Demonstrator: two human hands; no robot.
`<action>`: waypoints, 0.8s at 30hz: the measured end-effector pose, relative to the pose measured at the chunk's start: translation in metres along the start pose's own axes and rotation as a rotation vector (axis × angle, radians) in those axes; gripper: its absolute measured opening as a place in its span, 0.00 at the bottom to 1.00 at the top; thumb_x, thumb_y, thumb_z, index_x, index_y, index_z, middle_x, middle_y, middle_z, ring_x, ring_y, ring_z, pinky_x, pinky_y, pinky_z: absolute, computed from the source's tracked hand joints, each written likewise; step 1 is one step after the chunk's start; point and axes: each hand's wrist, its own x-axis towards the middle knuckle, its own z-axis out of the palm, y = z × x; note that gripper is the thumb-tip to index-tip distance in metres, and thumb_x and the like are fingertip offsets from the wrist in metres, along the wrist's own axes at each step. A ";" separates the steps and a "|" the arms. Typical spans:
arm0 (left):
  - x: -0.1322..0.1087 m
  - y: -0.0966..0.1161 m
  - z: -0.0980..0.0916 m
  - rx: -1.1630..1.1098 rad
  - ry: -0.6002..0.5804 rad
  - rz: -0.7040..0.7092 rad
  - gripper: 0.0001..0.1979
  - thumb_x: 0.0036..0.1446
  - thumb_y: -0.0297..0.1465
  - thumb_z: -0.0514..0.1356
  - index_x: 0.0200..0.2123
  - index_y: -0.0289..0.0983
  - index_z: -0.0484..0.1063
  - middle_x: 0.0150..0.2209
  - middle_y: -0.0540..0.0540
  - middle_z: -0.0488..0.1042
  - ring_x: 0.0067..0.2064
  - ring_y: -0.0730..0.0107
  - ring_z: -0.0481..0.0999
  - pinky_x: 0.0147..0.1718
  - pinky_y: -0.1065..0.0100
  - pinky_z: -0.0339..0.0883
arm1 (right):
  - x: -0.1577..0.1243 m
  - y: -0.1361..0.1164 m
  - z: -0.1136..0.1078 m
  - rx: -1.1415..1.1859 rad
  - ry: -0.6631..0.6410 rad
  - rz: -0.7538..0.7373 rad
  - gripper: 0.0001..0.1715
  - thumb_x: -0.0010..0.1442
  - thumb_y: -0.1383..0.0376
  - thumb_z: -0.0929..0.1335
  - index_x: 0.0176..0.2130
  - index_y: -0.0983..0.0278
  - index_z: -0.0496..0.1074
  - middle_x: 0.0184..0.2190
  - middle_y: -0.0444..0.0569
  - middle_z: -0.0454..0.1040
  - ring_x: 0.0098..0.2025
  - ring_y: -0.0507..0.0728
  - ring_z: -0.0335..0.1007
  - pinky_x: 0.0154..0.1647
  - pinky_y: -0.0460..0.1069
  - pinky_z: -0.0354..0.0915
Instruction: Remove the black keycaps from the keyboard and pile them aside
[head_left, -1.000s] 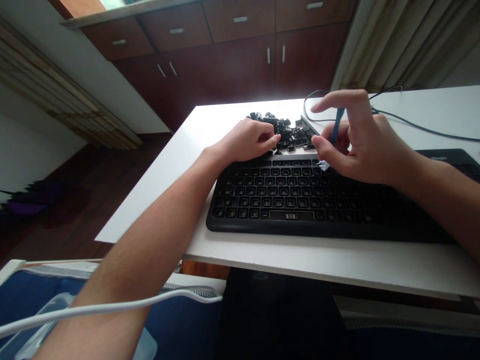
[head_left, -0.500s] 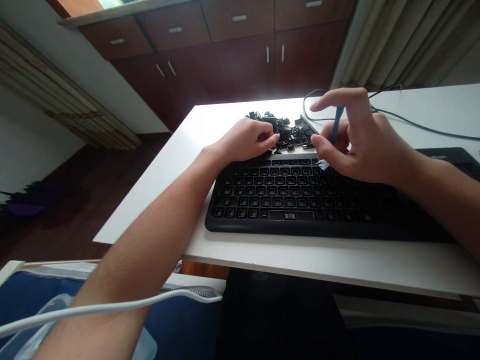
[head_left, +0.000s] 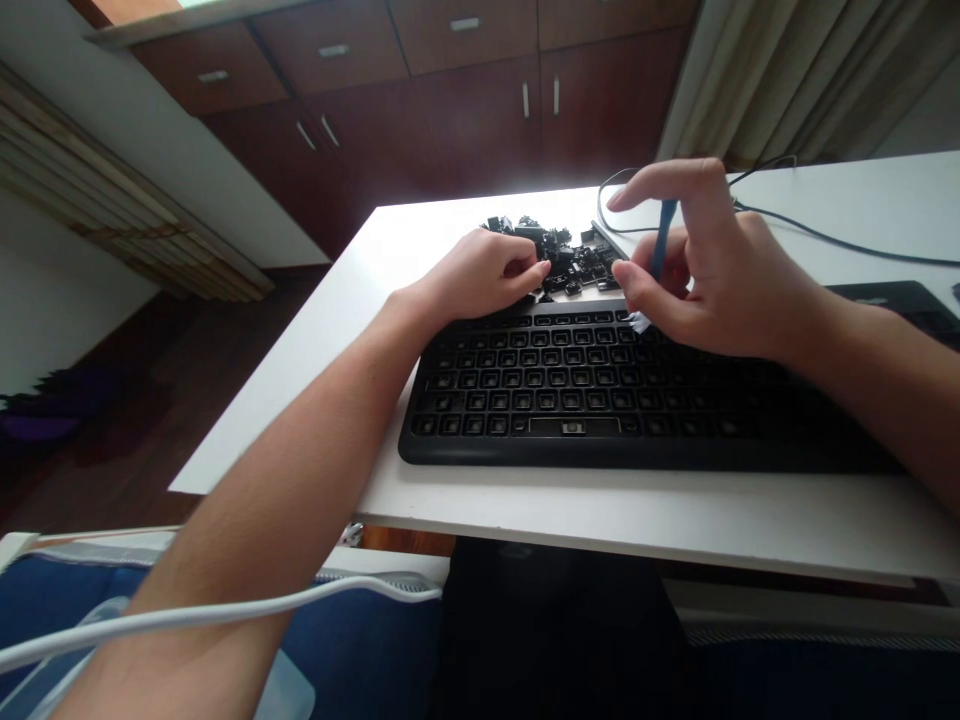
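Observation:
A black keyboard (head_left: 525,455) with its keycaps off lies on the white table, its rows of empty key sockets showing. My left hand (head_left: 487,272) is closed and rests at the keyboard's far left edge, with its curled fingers hiding whatever may be inside. Right beside it is a heap of loose black keycaps (head_left: 574,270). My right hand (head_left: 712,270) grips a small brush with a blue handle (head_left: 663,238), index finger raised and bent. The brush's white bristles (head_left: 639,322) are down at the top row of sockets.
A thin grey-edged object (head_left: 609,240) lies by the keycaps, partly behind my right hand. A dark cable (head_left: 840,236) runs across the white table (head_left: 300,330) at the right. Wooden cabinets (head_left: 465,120) stand beyond. A white cord (head_left: 360,590) crosses in front of my left forearm.
The whole view has shifted slightly, so everything sits a little further left and higher. Both hands keep the same hold and nearly the same places over the keyboard.

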 end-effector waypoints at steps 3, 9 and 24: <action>0.000 0.000 -0.001 -0.004 -0.003 0.001 0.20 0.66 0.41 0.53 0.29 0.34 0.73 0.23 0.49 0.66 0.26 0.74 0.58 0.30 0.64 0.52 | 0.000 0.000 0.000 0.000 -0.005 0.002 0.35 0.60 0.60 0.72 0.63 0.54 0.60 0.31 0.45 0.73 0.23 0.55 0.66 0.24 0.52 0.66; 0.000 0.000 -0.001 -0.009 -0.001 0.007 0.20 0.66 0.40 0.53 0.28 0.34 0.72 0.22 0.49 0.65 0.25 0.75 0.57 0.29 0.65 0.52 | 0.000 0.000 -0.001 -0.004 -0.010 0.013 0.35 0.60 0.57 0.72 0.63 0.54 0.60 0.32 0.46 0.74 0.24 0.55 0.67 0.25 0.53 0.67; 0.000 -0.001 0.000 0.011 -0.007 -0.003 0.20 0.67 0.41 0.53 0.30 0.33 0.75 0.23 0.48 0.66 0.26 0.73 0.58 0.31 0.64 0.52 | 0.000 0.000 0.000 0.006 -0.006 0.021 0.35 0.61 0.58 0.72 0.63 0.55 0.60 0.31 0.46 0.72 0.26 0.57 0.68 0.26 0.53 0.66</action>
